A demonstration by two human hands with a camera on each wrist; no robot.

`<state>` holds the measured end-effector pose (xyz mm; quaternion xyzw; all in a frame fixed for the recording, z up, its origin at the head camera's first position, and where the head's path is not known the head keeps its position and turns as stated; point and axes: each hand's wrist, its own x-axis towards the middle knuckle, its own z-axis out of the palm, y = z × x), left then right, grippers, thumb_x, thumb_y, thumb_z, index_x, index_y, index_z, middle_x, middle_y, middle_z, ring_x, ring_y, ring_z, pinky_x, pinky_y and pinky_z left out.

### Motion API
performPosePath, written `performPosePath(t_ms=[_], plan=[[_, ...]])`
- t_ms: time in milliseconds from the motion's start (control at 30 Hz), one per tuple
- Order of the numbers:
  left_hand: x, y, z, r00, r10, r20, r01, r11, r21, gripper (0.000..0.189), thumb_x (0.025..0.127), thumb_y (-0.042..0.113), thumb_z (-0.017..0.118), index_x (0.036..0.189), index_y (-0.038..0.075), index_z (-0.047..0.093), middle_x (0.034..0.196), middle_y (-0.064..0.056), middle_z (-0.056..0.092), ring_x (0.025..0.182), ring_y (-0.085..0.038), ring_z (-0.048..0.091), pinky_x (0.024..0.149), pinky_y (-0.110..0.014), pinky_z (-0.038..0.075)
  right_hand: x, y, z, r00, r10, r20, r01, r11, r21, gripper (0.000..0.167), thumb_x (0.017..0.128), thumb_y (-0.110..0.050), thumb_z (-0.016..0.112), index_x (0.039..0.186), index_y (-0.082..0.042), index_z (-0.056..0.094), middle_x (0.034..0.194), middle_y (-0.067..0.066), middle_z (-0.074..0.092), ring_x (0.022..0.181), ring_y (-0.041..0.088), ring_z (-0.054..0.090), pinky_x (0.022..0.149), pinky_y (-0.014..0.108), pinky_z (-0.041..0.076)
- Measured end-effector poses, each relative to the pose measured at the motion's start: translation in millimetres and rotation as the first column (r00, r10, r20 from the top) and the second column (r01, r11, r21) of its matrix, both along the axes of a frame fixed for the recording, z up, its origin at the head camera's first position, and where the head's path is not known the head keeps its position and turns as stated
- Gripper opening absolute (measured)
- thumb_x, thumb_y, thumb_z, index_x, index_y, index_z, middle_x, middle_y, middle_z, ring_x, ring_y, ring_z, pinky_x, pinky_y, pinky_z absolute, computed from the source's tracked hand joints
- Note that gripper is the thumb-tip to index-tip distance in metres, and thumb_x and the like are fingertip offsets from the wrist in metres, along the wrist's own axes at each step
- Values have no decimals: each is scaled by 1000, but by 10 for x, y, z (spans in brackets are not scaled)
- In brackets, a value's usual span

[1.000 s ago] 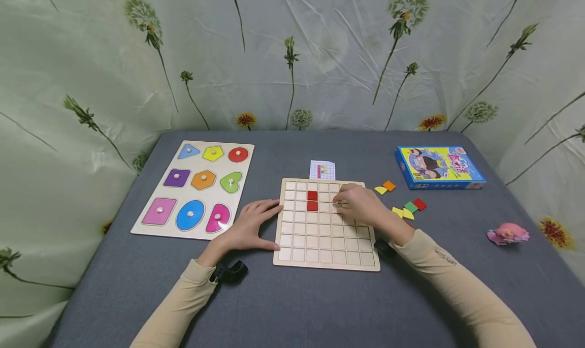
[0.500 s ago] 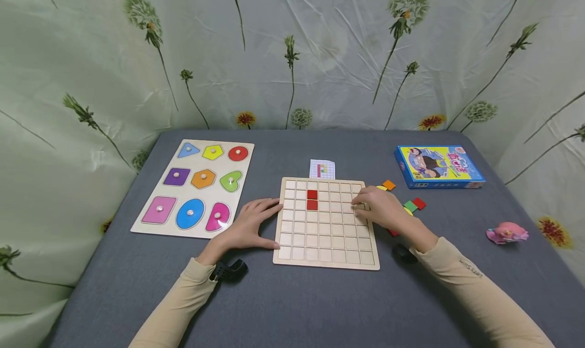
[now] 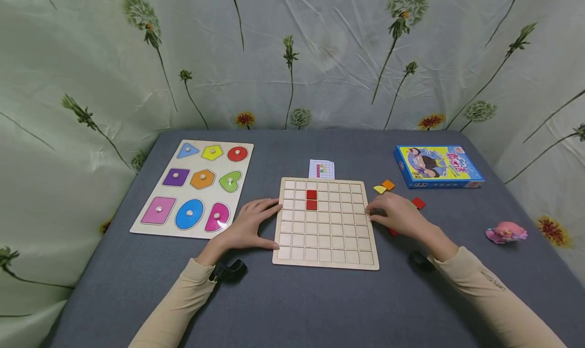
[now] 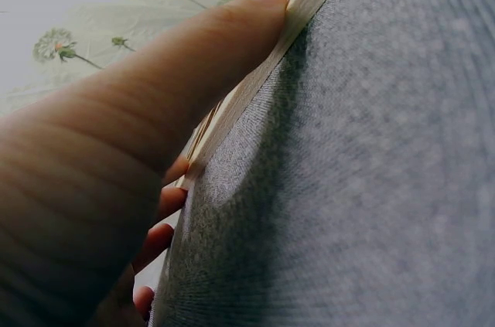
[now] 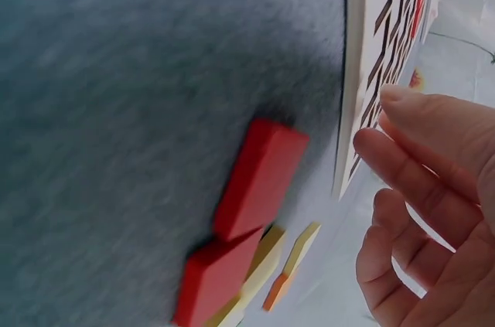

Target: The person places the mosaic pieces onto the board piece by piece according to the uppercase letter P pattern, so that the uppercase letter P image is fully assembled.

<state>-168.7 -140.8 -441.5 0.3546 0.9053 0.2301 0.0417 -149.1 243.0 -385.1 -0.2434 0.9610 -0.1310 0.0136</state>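
Observation:
A wooden grid board (image 3: 324,229) lies mid-table, with two red square tiles (image 3: 311,200) one behind the other in its far part. My left hand (image 3: 250,227) rests at the board's left edge, fingertips and straight thumb (image 4: 232,29) against the rim. At the opposite edge is my right hand (image 3: 399,215), its fingers loosely bent and nothing visible between them. Below this hand, in the right wrist view, two red tiles (image 5: 261,180) lie beside the board with yellow pieces (image 5: 264,261) behind them. In the head view the hand hides part of this loose group.
Behind the board lies a small printed pattern card (image 3: 322,169). A knob puzzle board (image 3: 194,216) of coloured shapes is at left. On the right are a yellow and blue box (image 3: 439,166), a pink figurine (image 3: 507,232), and an orange tile (image 3: 388,185) by a yellow piece (image 3: 379,189).
My right hand has drawn back rightward from over the grid to the board's right edge. The left hand and the two red tiles on the grid stay where they were.

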Motion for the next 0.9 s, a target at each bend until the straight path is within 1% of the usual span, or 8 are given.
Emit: performPosePath(t_ms=[67,233,467,667,800,900], plan=[[2,2,3,1000,4,5,-4,1000,-1,96,66,53,77,144,14,38,150,-10,36,138,-32,28,108,-59,21,22,46,-2,1000,0,1,0,1000,-6,19,80,-13,72,98,-8,73,94,5,72,91,22,64,81,42,52],[4,8,14,1000,8,10,-8,1000,-5,96,66,53,77,144,14,38,150,-10,36,138,-32,29,108,-59,21,73,155,-1,1000,14,6,-14,1000,-22,17,80,-12,71,98,-9,73,94,4,72,91,23,63,81,43,51],[9,2,22,1000,9,15,-8,1000,-6,96,66,53,77,144,14,38,150,-10,36,138,-32,28,109,-59,21,126,266,-1,1000,-9,24,10,1000,-26,17,81,-13,71,97,-11,73,95,2,72,90,21,63,79,41,51],[6,1,14,1000,9,16,-9,1000,-7,96,66,53,77,144,14,38,150,-9,35,138,-32,28,109,-59,21,161,336,-16,1000,-1,25,2,1000,-31,18,80,-13,72,97,-10,73,94,2,72,87,19,62,77,39,52],[6,5,16,1000,7,18,-7,1000,-6,96,66,53,77,144,14,38,150,-9,35,139,-32,28,109,-59,21,206,392,-29,1000,2,21,-2,1000,-31,18,80,-12,72,98,-10,73,93,1,71,85,16,61,76,36,52],[8,9,18,1000,6,17,-6,1000,-7,96,66,53,77,144,14,38,150,-9,35,139,-32,28,109,-59,21,245,437,-30,1000,-5,27,6,999,-36,20,80,-11,71,99,-9,73,93,1,71,84,16,62,76,37,52]])
